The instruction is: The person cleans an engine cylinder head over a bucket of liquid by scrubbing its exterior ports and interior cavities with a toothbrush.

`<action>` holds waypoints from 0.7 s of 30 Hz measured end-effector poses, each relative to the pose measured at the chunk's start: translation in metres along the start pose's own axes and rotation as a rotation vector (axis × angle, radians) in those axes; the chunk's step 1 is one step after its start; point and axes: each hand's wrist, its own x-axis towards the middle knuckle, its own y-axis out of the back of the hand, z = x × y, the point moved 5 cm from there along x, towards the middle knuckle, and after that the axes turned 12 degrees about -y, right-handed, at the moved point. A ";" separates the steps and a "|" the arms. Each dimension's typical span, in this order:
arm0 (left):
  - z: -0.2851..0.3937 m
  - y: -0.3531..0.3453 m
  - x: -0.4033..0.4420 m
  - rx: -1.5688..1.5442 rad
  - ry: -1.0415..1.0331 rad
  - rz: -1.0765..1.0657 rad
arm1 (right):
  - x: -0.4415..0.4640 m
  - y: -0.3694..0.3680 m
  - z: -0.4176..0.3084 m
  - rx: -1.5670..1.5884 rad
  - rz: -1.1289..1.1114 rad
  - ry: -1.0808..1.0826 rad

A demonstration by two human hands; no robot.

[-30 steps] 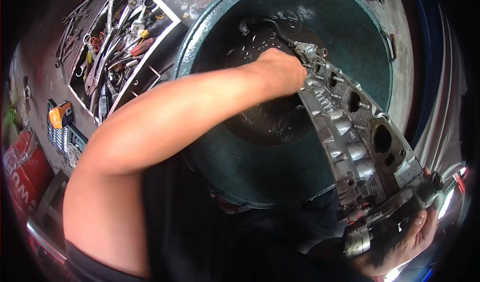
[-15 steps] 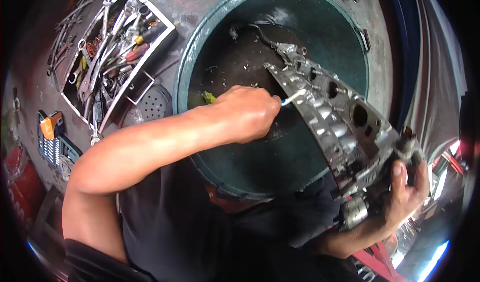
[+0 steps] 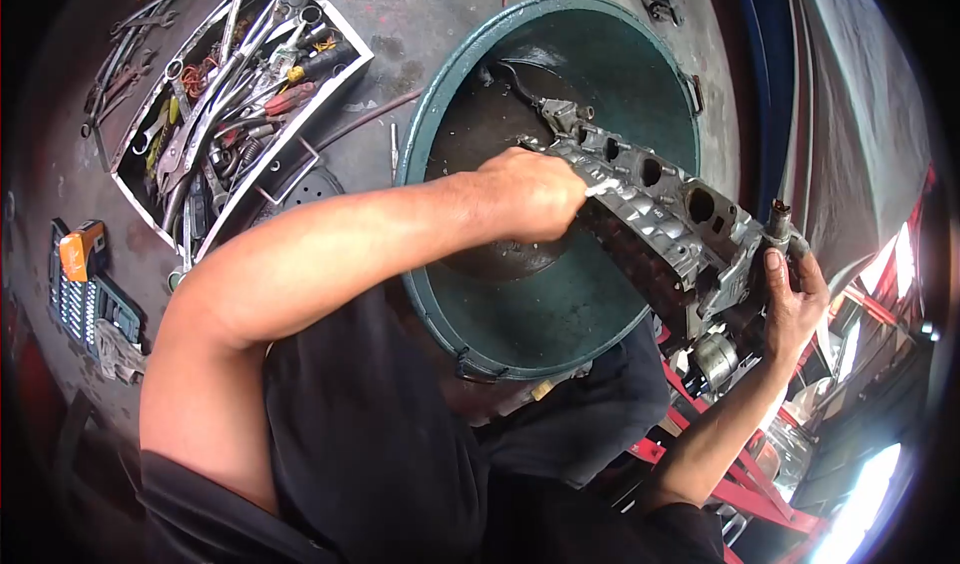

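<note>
My left hand (image 3: 535,194) is closed in a fist around a small brush (image 3: 602,188), which looks like a toothbrush. Its whitish head touches the top of a metal engine cylinder head (image 3: 655,229); most of the handle is hidden in my fist. The cylinder head slants across a big green tub (image 3: 425,114), its far end over the dark liquid (image 3: 470,129) inside. My right hand (image 3: 793,299) grips the near end, thumb up beside an upright metal fitting (image 3: 778,222). Under that end hangs a round silvery part (image 3: 716,359).
A white-edged toolbox (image 3: 330,24) full of wrenches and pliers stands left of the tub. Farther left lie a socket set (image 3: 75,309) and an orange box (image 3: 82,252). Red metal stand legs (image 3: 740,484) are at lower right, a grey cover (image 3: 850,114) at far right.
The view has shifted, so the tub appears farther right. The cylinder head is turned slightly, and my left fist with the brush remains at its upper side. My right hand keeps its grip.
</note>
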 end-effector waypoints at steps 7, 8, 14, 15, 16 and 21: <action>-0.007 0.021 0.006 0.121 -0.039 0.032 | 0.010 0.007 0.006 -0.162 0.010 0.025; -0.004 0.023 0.007 0.147 0.014 0.049 | 0.010 0.006 0.011 -0.061 -0.002 0.056; -0.021 0.023 0.040 0.047 -0.093 0.275 | 0.013 0.008 0.018 -0.007 0.027 -0.005; -0.028 0.013 0.047 0.019 -0.111 0.276 | 0.016 0.008 0.016 -0.007 0.022 0.003; -0.036 0.001 0.055 -0.010 -0.135 0.270 | 0.016 0.008 0.017 -0.009 0.020 -0.005; -0.070 -0.010 0.063 0.050 0.114 0.033 | 0.020 0.008 0.019 0.005 0.013 -0.015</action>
